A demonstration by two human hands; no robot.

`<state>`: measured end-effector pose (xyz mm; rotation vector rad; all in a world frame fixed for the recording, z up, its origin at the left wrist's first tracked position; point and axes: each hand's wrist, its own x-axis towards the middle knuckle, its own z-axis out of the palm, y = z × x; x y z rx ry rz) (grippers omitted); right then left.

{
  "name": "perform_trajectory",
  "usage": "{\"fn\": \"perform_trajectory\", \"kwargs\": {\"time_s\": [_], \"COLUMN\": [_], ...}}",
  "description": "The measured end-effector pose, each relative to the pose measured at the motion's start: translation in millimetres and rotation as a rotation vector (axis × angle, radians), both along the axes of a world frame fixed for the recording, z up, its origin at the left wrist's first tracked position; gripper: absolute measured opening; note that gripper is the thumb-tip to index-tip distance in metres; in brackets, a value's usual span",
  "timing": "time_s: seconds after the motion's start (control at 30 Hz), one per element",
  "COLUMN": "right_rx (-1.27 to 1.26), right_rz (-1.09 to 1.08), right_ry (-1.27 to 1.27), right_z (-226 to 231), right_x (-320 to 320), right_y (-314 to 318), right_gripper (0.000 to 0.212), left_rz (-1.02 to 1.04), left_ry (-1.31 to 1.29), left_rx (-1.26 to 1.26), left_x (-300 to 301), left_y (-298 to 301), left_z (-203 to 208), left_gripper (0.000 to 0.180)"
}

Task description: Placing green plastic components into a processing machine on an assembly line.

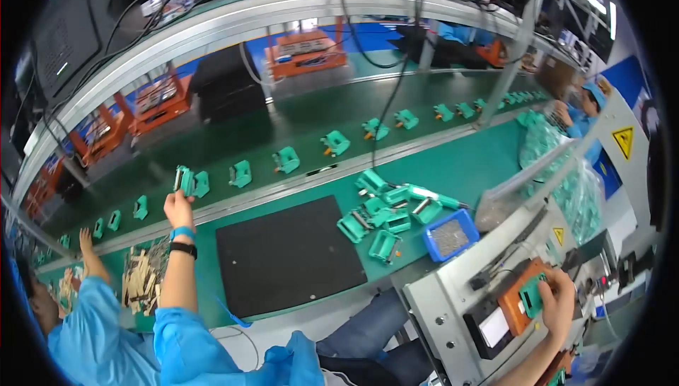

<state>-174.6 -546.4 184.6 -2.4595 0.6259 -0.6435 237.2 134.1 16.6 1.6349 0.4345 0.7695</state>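
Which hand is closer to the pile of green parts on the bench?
Probably the right hand. It rests on a green part at the orange fixture, nearer the pile. The left hand is stretched out at the conveyor.

This is a factory. A long belt carries a row of the same green parts past a green bench. Workers in blue coats sit side by side, and machines stand close by.
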Motion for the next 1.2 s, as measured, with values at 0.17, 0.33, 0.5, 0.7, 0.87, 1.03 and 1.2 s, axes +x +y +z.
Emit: {"fn": "perform_trajectory", "kwargs": {"time_s": [0.17, 0.33, 0.5, 0.7, 0.87, 1.03, 1.2], "right_rx": [0.088, -0.001, -0.321, -0.312, -0.352, -0.431, 0.003], "right_rz": [-0.035, 0.099, -0.009, -0.211, -0.259, -0.257, 0.204], "right_ry": [0.065, 0.046, 0.011, 0.038, -0.044, -0.133, -0.258], "right_z": [-1.6, -13.1, -16.0, -13.5, -16.4, -13.2, 1.6], "right_x": [14.6, 25.5, 2.8, 6.9, 7.3, 3.8, 0.8], "right_y": [3.9, 1.8, 21.3, 54.0, 59.9, 63.8, 127.4], "right_gripper": [0.021, 0.026, 0.034, 0.054, 0.060, 0.041, 0.047], "left_rz": [0.281, 0.307, 0.150, 0.142, -0.242, -0.759, -1.328], "left_ry": [0.267, 0.496, 0.413, 0.533, 0.089, -0.320, -0.731], "left_rx": [0.166, 0.253, 0.622, 0.607, 0.208, 0.575, 0.823], "left_x": [22.2, 47.1, 24.2, 31.6, 7.5, -59.5, -148.5], "left_y": [35.2, 114.7, -35.1, -37.1, -60.5, -167.3, -291.4], "left_z": [-22.5, -77.9, -14.1, -16.7, 2.0, 71.3, 143.4], "left_gripper": [0.025, 0.036, 0.048, 0.050, 0.046, 0.030, 0.043]}}
